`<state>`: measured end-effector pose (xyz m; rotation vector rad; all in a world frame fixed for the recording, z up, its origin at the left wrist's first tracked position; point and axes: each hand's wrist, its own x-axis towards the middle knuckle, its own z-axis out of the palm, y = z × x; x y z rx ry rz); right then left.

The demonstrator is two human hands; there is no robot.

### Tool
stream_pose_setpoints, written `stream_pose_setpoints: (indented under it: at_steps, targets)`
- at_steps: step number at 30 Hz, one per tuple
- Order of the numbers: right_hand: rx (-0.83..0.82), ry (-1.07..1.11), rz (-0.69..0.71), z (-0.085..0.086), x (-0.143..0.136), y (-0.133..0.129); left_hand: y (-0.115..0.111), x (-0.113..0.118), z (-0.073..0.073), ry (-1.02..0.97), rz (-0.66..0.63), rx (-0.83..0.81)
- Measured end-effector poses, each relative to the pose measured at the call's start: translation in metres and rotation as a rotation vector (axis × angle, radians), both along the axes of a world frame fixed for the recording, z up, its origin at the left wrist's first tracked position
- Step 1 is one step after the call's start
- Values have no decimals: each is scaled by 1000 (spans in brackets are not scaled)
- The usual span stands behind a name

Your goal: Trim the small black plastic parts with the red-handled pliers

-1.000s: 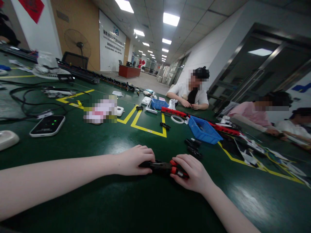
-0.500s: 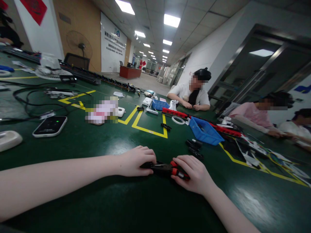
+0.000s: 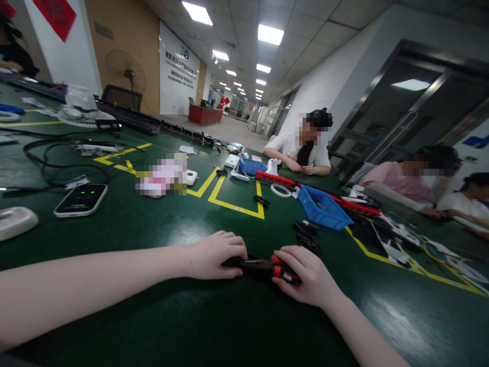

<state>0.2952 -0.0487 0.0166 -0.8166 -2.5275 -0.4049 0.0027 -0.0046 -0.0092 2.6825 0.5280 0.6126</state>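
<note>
A pair of pliers with black jaws and red-and-black handles lies level just above the green table, its jaws pointing left. My right hand is closed around the handles. My left hand is closed on a small black part, which meets the tips of the pliers. Most of that part is hidden by my fingers, so its kind cannot be made out. Several similar-looking black pieces lie on the table just beyond my right hand.
Beyond the hands stands a blue bin, with a white ring beside it. Yellow tape marks the green table. At left are a phone-like device, cables and a white object. Co-workers sit across the table.
The pliers and both hands keep nearly the same pose and grip. The whole view has shifted very slightly. A second green light shows on the device at left.
</note>
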Motion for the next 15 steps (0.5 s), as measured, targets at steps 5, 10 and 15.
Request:
stream_pose_setpoints:
  at_steps: [5, 10, 15]
  targets:
    - [14, -8, 6, -1, 2, 1, 1, 0, -2, 4, -2, 8]
    - [14, -14, 2, -3, 3, 1, 1, 1, -1, 9, -1, 4]
    - [-1, -12, -5, -3, 3, 1, 1, 0, -1, 12, -7, 1]
